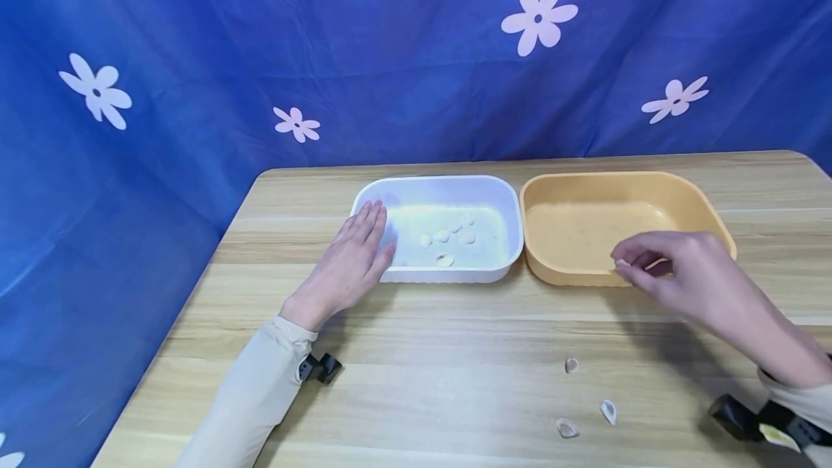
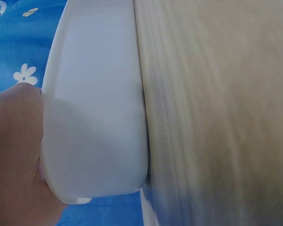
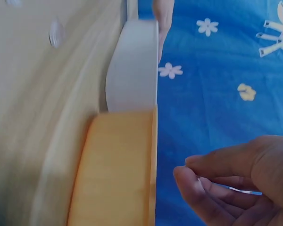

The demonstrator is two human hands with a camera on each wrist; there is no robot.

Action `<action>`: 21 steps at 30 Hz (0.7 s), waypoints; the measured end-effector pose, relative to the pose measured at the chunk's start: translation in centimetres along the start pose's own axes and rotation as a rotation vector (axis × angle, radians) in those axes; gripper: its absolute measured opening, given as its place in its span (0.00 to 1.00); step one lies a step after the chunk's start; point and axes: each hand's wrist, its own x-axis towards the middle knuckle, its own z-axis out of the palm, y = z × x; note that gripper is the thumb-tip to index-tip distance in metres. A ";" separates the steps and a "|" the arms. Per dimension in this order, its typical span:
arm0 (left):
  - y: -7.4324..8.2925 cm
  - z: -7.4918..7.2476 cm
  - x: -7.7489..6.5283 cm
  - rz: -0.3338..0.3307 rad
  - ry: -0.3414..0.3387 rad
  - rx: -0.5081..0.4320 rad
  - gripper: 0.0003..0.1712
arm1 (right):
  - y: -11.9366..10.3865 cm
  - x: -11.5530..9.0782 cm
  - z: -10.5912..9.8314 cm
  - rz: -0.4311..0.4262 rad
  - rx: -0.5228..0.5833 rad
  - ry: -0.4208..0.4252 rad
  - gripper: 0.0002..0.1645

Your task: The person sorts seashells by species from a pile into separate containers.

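My left hand (image 1: 351, 258) rests on the left end of a white plastic basin (image 1: 448, 275), fingers straight and laid over its rim. Several small pale seashells (image 1: 445, 260) lie on the basin's floor. Over the front right of an orange-yellow basin (image 1: 578, 278), my right hand (image 1: 682, 269) pinches a small pale seashell (image 3: 200, 184) between thumb and fingertips. Most of that shell is hidden by the fingers. Three more seashells lie on the table in front of the basins: one shell (image 1: 571, 365) farther back, a ribbed shell (image 1: 608, 412) and another shell (image 1: 567, 427) nearer.
Both basins stand side by side, almost touching, on a wood-grain table (image 1: 416, 381). Behind and to the left hangs a blue cloth (image 1: 403, 56) printed with flowers. Each wrist wears a small black camera (image 1: 320, 368).
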 end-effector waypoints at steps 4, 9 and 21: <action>0.0 -0.1 0.0 -0.002 0.004 0.000 0.37 | 1.5 1.7 0.3 0.066 -0.042 -0.088 0.08; 0.1 -0.1 -0.1 -0.004 0.007 -0.007 0.37 | 3.2 3.5 1.5 0.166 -0.036 -0.230 0.04; 0.0 0.2 -0.2 -0.001 0.021 -0.004 0.37 | 5.1 5.7 3.8 0.339 0.131 -0.626 0.03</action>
